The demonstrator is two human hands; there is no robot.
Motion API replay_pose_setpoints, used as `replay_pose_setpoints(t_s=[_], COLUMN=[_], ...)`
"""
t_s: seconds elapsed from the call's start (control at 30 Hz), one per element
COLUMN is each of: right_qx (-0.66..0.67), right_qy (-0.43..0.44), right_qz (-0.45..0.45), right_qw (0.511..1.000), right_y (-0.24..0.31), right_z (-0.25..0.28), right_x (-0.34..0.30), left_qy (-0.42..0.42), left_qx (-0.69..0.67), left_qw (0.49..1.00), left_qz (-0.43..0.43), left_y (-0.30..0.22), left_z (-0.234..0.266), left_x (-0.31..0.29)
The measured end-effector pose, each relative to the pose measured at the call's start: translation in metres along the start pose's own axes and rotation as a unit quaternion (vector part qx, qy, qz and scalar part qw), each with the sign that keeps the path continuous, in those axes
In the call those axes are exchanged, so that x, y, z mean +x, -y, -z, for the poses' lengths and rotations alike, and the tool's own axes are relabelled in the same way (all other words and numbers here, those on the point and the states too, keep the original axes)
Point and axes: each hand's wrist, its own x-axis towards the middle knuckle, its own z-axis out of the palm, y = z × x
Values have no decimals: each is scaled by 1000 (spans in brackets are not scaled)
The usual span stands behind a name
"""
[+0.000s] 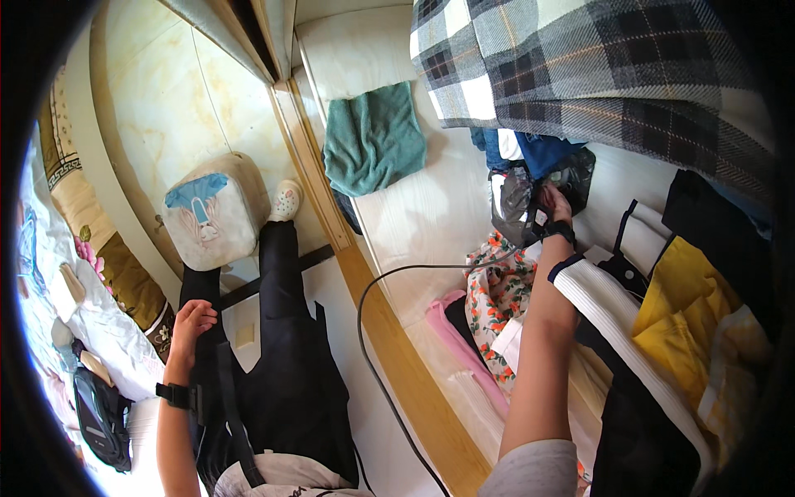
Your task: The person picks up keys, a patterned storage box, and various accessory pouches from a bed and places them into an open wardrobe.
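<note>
My right arm reaches forward to a black plastic bag (515, 207), and my right hand (556, 202) is closed at its opening, gripping the plastic; some fingertips are hidden. Dark blue folded clothing (542, 151) with a white patch pokes out behind the bag. My left hand (194, 323) hovers over my left thigh with loosely bent fingers and nothing in it. Below the bag lies a white garment with an orange and green floral print (497, 294). Beside my right forearm is a white ribbed garment (609, 302).
A green towel (374, 139) lies on the pale floor past a wooden door track (377, 319). Plaid fabric (596, 70) hangs at upper right, with yellow clothing (687, 306) below it. A black cable (364, 331) crosses the track. A padded stool (214, 214) stands by my foot.
</note>
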Motion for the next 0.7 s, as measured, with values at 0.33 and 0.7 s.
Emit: replay_pose_setpoints(t_s=[0.33, 0.7], right_qx=[-15, -798], right_qy=[-35, -40], right_qz=[-4, 211], right_qw=[999, 563], right_y=[-36, 0], right_z=[-26, -21], right_x=[12, -29], left_qy=[-43, -33], left_qx=[1, -20], left_qw=[999, 999], left_qz=[18, 10], left_y=[-4, 4], left_z=[10, 23], left_x=[-22, -14])
